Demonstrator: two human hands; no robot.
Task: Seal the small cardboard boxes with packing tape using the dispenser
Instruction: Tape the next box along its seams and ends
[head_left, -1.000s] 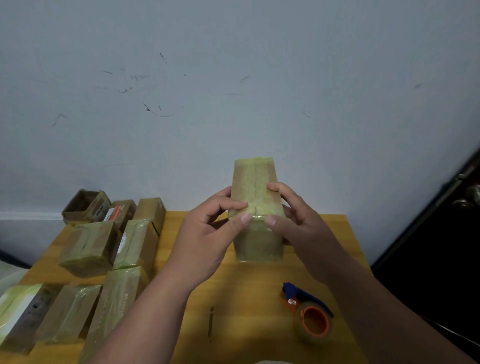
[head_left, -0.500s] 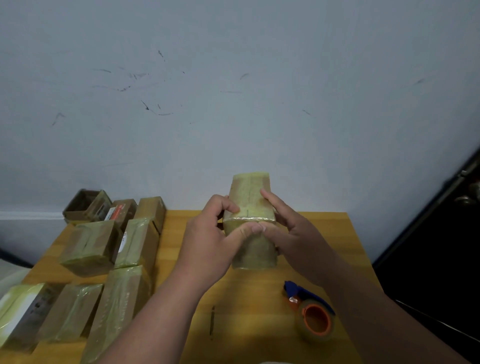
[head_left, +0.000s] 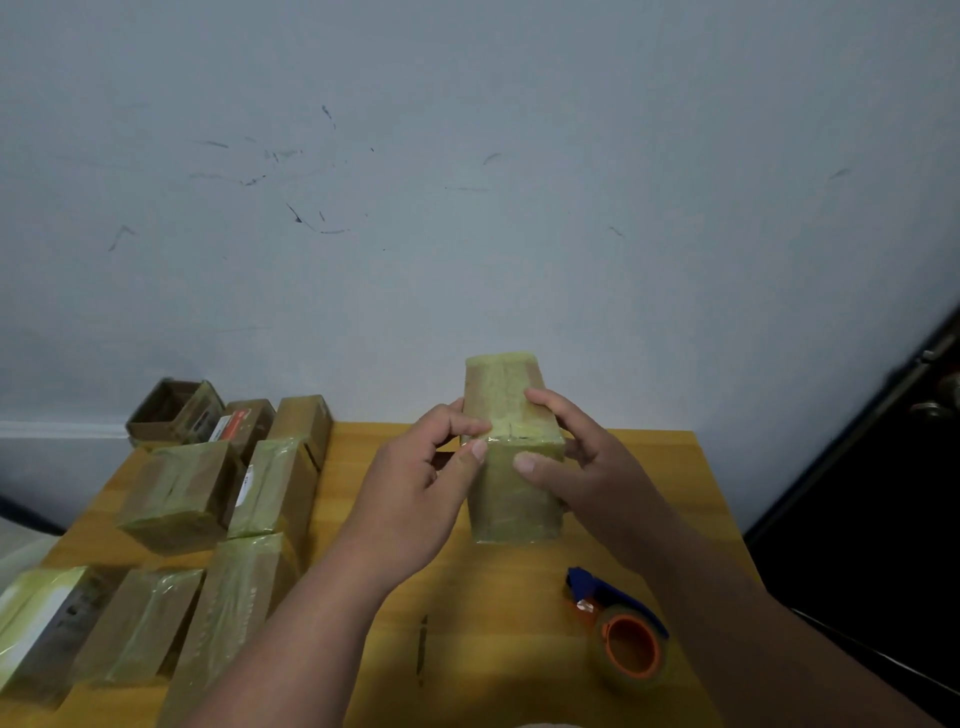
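A small cardboard box wrapped in yellowish packing tape stands on end at the middle of the wooden table. My left hand grips its left side, thumb pressed on the near upper edge. My right hand grips the right side, with its thumb on the front face and its fingers over the top. The tape dispenser, blue with an orange-cored roll, lies on the table at the lower right, apart from both hands.
Several taped boxes lie in rows on the table's left half, and one open box sits at the far left corner. A grey wall stands right behind the table. A dark door is on the right.
The box has risen slightly and turned a little in my hands. My thumbs have slid apart along the taped front edge. The dispenser has not moved.
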